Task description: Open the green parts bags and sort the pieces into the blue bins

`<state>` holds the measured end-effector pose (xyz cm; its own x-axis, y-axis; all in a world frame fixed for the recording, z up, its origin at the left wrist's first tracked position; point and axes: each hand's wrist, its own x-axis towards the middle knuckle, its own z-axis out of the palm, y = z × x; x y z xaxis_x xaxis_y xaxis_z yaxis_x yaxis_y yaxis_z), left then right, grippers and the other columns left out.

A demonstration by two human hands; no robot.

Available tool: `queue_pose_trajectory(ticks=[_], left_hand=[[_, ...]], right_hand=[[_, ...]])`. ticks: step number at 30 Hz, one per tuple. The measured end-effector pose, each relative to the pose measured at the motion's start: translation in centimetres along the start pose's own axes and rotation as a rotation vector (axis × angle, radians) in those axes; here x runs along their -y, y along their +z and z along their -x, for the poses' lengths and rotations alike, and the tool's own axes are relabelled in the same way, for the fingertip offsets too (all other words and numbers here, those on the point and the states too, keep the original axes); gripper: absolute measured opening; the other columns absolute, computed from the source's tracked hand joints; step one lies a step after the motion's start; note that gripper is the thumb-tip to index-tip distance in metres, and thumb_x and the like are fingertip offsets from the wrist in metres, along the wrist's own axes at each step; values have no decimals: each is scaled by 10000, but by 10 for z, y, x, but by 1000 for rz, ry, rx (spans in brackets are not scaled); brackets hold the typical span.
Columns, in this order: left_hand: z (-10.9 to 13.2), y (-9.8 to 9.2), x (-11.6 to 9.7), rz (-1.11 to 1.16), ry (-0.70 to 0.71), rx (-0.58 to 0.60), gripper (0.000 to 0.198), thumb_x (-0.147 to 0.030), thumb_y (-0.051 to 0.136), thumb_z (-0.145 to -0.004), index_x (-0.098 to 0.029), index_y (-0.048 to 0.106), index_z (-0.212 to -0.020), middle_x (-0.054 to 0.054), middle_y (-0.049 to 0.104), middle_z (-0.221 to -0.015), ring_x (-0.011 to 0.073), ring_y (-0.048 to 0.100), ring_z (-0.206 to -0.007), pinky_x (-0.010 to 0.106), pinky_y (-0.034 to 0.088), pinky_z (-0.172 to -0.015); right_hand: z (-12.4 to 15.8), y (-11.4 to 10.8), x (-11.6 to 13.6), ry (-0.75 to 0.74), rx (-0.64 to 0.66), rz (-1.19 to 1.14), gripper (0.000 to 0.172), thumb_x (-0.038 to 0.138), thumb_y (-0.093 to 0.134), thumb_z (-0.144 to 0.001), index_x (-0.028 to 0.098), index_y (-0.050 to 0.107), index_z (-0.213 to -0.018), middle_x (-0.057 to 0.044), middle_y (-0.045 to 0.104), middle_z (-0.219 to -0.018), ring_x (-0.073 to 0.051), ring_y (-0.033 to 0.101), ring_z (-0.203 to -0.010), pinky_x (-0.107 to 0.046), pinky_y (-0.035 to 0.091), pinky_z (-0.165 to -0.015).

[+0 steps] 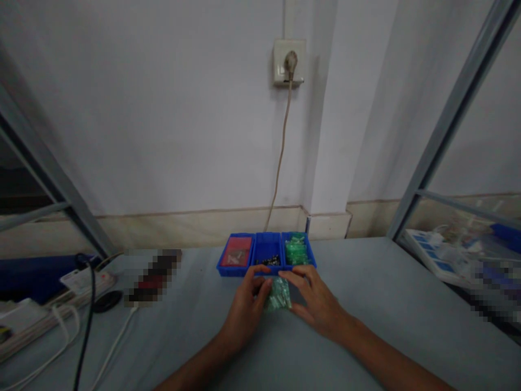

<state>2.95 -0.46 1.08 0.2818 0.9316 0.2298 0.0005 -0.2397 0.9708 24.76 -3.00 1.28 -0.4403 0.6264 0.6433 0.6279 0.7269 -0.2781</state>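
Observation:
A small, shiny green plastic bag (278, 294) is between my hands above the table, just in front of a blue three-part tray (266, 270). My left hand (246, 305) pinches the bag's left edge between thumb and fingers. Beside its right edge is my right hand (319, 302), fingers apart, with the thumb by the lower corner and fingertips near the top; I cannot tell how firmly they touch. In the tray, the left compartment has a red packet (237, 251), the middle one small dark parts (268, 260), and the right one more green bags (297, 252).
Left on the grey table (195, 336) lie a blurred dark object (153, 279) with a white cable, a power strip (24, 334) and a black cable (90, 320). A box of clutter (437, 252) stands at right. Metal posts (443, 130) rise on both sides; a wall socket (280, 68) is behind.

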Motion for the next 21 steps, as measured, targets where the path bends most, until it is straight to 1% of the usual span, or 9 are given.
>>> queue_pose_trajectory(ticks=[4,6,8,10,11,13,15,18,21], left_hand=[[1,0,1,-8,2,-2,422,-530,616,-1002,-198,526,-1246,-28,586,-752,144,561,-660,225,436,-598],[2,0,0,-17,1,10,419,-526,611,-1006,-196,525,-1250,-31,579,-750,146,566,-668,227,439,-607],[2,-1,-1,-45,-2,25,418,-532,583,-1019,-194,524,-1257,-28,585,-754,152,568,-670,237,441,-614],[1,-3,-2,-103,4,13,415,-544,482,-1061,-189,529,-1270,-22,595,-742,162,562,-663,260,452,-635],[1,-4,-2,-145,11,-10,420,-540,416,-1083,-187,539,-1276,-21,593,-730,168,559,-659,275,457,-650],[0,-6,0,-250,38,-64,425,-497,339,-1110,-192,555,-1313,-12,597,-742,183,572,-685,303,472,-697],[-1,-8,2,-363,104,-97,383,-415,420,-1097,-220,536,-1406,9,624,-849,190,596,-759,322,496,-761],[0,-9,4,-507,290,-40,542,-252,595,-1009,-315,471,-1533,62,624,-1163,204,611,-955,367,526,-906],[2,-9,0,-592,419,42,466,-193,626,-983,-361,619,-1417,75,572,-1282,226,587,-1093,396,510,-992]], right_hand=[[-1,1,1,-21,-5,-17,794,99,737,-883,275,388,-1574,-135,538,-1290,-292,606,-1149,-456,593,-960],[-2,0,2,-32,-14,-18,721,139,723,-918,265,413,-1557,-135,551,-1272,-282,614,-1113,-434,596,-922],[-3,-1,5,-44,-15,-21,486,187,675,-975,247,538,-1437,-115,595,-1179,-264,623,-1031,-401,586,-865],[-5,-1,7,-7,-22,-55,159,236,606,-1037,230,653,-1189,-75,621,-1013,-239,618,-923,-362,553,-803],[-6,-1,8,38,-35,-95,94,260,574,-1060,224,661,-1067,-56,614,-935,-224,610,-875,-344,532,-776],[-8,1,8,156,-75,-205,207,312,540,-1085,216,624,-922,-28,585,-845,-200,587,-810,-315,493,-735],[-9,4,7,260,-107,-314,282,365,538,-1085,213,581,-852,-8,554,-806,-181,560,-765,-292,458,-698],[-10,9,3,368,-107,-449,367,450,548,-1071,213,532,-792,22,491,-748,-158,500,-698,-266,411,-645],[-10,11,2,433,-69,-549,408,507,542,-1062,212,525,-781,32,470,-720,-154,484,-675,-256,399,-619]])
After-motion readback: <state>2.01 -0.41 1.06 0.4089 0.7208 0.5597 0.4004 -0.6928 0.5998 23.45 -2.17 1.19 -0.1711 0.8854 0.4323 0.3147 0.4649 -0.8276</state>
